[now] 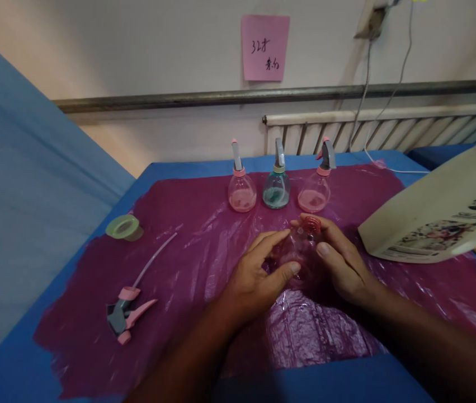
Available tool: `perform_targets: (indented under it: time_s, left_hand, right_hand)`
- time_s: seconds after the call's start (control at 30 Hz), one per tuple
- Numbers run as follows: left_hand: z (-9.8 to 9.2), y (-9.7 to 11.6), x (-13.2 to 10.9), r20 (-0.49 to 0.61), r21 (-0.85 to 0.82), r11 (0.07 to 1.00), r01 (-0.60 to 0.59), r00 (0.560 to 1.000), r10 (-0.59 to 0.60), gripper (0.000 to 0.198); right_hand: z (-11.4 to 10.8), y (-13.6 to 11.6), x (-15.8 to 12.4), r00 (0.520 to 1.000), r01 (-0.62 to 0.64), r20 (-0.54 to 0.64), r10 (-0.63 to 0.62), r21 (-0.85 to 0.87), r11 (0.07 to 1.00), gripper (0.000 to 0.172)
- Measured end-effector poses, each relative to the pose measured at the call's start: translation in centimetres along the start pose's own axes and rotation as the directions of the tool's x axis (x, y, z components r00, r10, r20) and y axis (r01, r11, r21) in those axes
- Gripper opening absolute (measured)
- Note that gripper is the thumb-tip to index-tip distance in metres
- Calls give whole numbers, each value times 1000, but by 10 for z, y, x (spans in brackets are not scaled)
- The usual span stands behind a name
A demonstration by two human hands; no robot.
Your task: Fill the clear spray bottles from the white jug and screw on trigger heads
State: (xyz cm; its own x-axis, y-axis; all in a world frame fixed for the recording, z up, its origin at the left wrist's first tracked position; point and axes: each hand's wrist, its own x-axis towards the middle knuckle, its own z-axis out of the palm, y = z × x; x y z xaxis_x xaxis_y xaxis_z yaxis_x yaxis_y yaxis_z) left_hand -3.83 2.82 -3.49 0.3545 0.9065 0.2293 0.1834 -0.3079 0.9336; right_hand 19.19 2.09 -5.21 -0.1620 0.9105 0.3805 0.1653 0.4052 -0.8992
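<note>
Between my two hands is a clear pink spray bottle (300,252) without its spray head, its threaded neck tilted up and to the right. My left hand (260,268) closes on its left side, thumb in front. On the other side my right hand (344,260) grips it near the neck, fingers behind and thumb towards me. A pink and grey spray head (124,313) with a thin dip tube lies at the left on the purple plastic sheet (187,224). Just behind my hands stands a pink spray bottle (314,196) with its head on.
A second pink bottle (242,196) and a green one (276,193) stand at the back, both with spray heads. A big cream jug (439,207) leans at the right. A light green cup (123,226) sits at the left, near a blue curtain (23,157).
</note>
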Motion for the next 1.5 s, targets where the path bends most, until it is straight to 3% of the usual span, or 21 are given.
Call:
perform_targets:
  time_s: [0.23, 0.47, 0.63, 0.73, 0.8, 0.93, 1.07, 1.2, 1.5]
  left_hand:
    - [-1, 1, 1, -58, 12, 999, -40, 997, 40, 52]
    - [-1, 5, 2, -101, -7, 998, -66, 993, 65, 41]
    - [-2, 1, -2, -74, 52, 996, -70, 995, 74, 61]
    - [-2, -1, -3, -32, 138, 989, -59, 997, 64, 83]
    - [-1, -1, -2, -16, 187, 981, -55, 998, 59, 87]
    - [0, 4, -3, -49, 230, 971, -63, 996, 76, 81]
    - [0, 10, -7, -86, 206, 978, -43, 994, 62, 80]
    - [-2, 12, -9, -37, 171, 984, -49, 998, 56, 79]
    - [0, 2, -3, 19, 248, 964, 99, 994, -107, 102]
  right_hand:
    - [2, 1, -1, 993, 20, 118, -28, 64, 998, 69]
    - [3, -4, -2, 965, 199, 214, -154, -208, 958, 81]
    - [5, 1, 0, 948, 285, 221, -228, -271, 919, 87]
    - [2, 5, 0, 931, 322, 272, -244, -294, 900, 95]
    - [-1, 4, 0, 917, 336, 322, -236, -305, 891, 100]
    - [-6, -2, 0, 902, 327, 390, -187, -330, 885, 103]
    - [-7, 0, 0, 923, 242, 371, -104, -350, 905, 112]
    - [-6, 10, 0, 929, 175, 369, -38, -347, 921, 122]
    - [-5, 16, 4, 943, 128, 334, -10, -333, 934, 96]
